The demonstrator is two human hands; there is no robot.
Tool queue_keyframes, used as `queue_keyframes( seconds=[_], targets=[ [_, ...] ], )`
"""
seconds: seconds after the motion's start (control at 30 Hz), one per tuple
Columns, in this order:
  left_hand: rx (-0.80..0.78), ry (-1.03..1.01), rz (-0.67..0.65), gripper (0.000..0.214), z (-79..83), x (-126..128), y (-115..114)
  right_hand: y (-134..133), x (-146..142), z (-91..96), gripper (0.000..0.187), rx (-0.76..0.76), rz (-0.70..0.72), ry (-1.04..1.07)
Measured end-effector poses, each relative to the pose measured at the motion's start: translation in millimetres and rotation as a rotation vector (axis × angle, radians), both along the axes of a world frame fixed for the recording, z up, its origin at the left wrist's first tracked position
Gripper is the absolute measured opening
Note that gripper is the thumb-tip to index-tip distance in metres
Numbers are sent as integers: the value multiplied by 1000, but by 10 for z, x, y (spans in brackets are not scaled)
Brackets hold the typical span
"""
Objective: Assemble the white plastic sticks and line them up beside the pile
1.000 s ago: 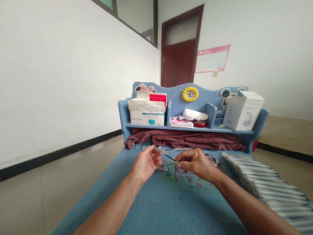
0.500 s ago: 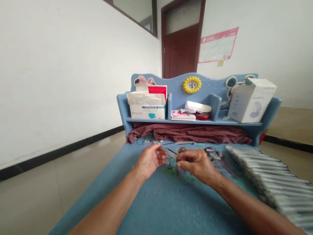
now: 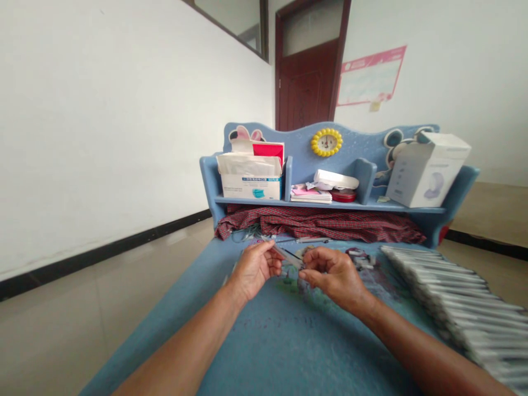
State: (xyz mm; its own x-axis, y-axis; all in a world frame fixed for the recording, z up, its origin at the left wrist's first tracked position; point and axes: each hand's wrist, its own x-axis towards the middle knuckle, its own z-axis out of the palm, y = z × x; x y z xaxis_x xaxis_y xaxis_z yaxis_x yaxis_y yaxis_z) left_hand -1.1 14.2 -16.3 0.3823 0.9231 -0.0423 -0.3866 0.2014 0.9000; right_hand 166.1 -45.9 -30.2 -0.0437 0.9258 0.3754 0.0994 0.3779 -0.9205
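Above the middle of the blue tabletop (image 3: 272, 352), a slim, pale translucent sleeve (image 3: 290, 258) with a thin dark pen-like rod along it slants between my two hands. My left hand (image 3: 256, 268) pinches its upper left end between thumb and fingers, the other fingers loosely curled. At the lower right end, my right hand (image 3: 336, 278) has its thumb and curled forefinger closed around the tip. What exactly lies between the right fingertips is too small to make out. Behind the hands, a few thin pen-like sticks (image 3: 309, 240) lie near the cloth.
A large pile of slim grey-white sticks (image 3: 462, 297) lies on the right. Red checked cloth (image 3: 322, 223) is bunched below the shelf (image 3: 264, 202). On the shelf stand a mask box (image 3: 251, 187), papers (image 3: 310, 195), a red round tin (image 3: 343, 196) and a white carton (image 3: 429, 170).
My right thumb and forefinger have shifted slightly at the sleeve's lower end and look a little further apart. The left hand keeps its hold. The view has moved slightly.
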Motion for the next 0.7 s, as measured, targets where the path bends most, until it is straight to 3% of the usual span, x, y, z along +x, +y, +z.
queue_keyframes(
  seconds=[0.3, 0.7],
  targets=[
    [85, 38, 13, 13, -9, 5, -8, 1, -18, -15, 20, -34, 26, 29],
    [171, 46, -73, 11, 54, -66, -10, -26, -2, 32, 35, -257, 335, 260]
  ],
)
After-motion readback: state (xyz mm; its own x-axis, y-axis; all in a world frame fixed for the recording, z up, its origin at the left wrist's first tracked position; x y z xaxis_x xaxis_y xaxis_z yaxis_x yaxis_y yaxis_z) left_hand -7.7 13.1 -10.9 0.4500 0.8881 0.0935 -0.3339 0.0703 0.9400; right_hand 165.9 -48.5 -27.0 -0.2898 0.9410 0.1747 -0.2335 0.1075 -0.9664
